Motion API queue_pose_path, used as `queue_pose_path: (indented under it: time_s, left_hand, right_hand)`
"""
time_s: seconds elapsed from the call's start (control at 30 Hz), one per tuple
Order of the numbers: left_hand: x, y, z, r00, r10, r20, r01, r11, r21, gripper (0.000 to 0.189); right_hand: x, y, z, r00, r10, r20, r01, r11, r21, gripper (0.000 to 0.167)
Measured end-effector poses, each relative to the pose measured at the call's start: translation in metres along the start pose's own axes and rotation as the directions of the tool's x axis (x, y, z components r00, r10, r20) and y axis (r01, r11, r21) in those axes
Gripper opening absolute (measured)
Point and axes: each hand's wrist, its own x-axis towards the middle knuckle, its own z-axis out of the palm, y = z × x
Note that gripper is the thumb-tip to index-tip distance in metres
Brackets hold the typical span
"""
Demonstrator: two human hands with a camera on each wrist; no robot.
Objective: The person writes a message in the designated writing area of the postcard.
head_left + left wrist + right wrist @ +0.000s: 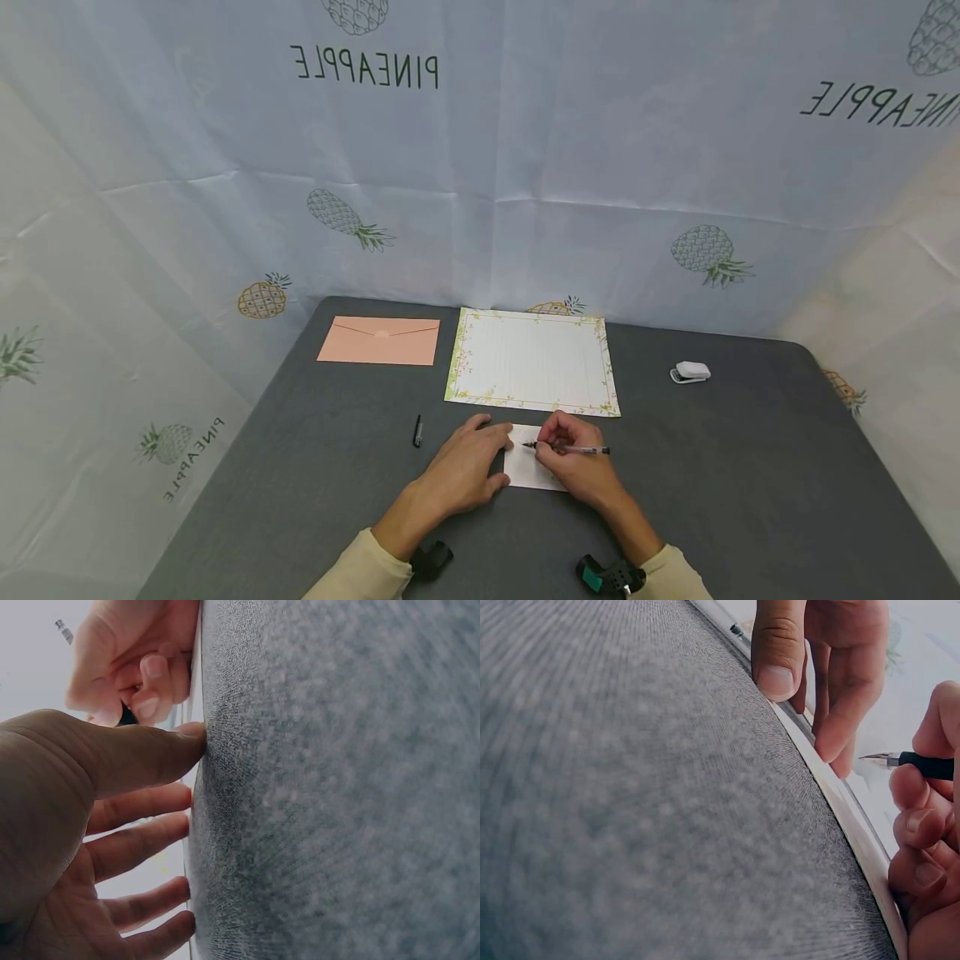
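Observation:
A small white card (pixel 525 473) lies on the dark table between both hands. My right hand (pixel 583 468) pinches a black-gripped pen (pixel 588 450), its point aimed left over the card; in the right wrist view the metal pen tip (pixel 877 758) shows bare. Whether that tip touches the card I cannot tell. With fingers spread and loosely bent, my left hand (pixel 461 468) rests at the card's left edge, its thumb (pixel 157 754) and fingertips down on the card and table. A black pen cap (pixel 417 431) lies left of it.
Just beyond the card is a large sheet of letter paper (pixel 532 360) with a leafy border. A closed pink envelope (pixel 381 343) lies at the back left, and a small white stapler (pixel 690 372) sits back right. Pineapple-printed cloth (pixel 480 142) hangs behind the table.

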Motion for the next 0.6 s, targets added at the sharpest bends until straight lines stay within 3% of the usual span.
queue_pose_path:
  time_s: [0.3,0.6]
  left_hand:
    - [0.0001,-0.0001,0.0005,1.0,-0.001,0.003,0.001,1.0,0.009,0.041]
    - [0.0,0.0006,-0.0003,1.0,-0.004,0.0,0.004,1.0,0.003,0.04]
  right_hand:
    - [-0.0017,0.0036,0.0021,0.995,-0.099,-0.022,0.098,0.993,-0.063,0.034]
    - [-0.0015,0.0037,0.0026,0.993,-0.118,0.006,0.118,0.985,-0.123,0.036]
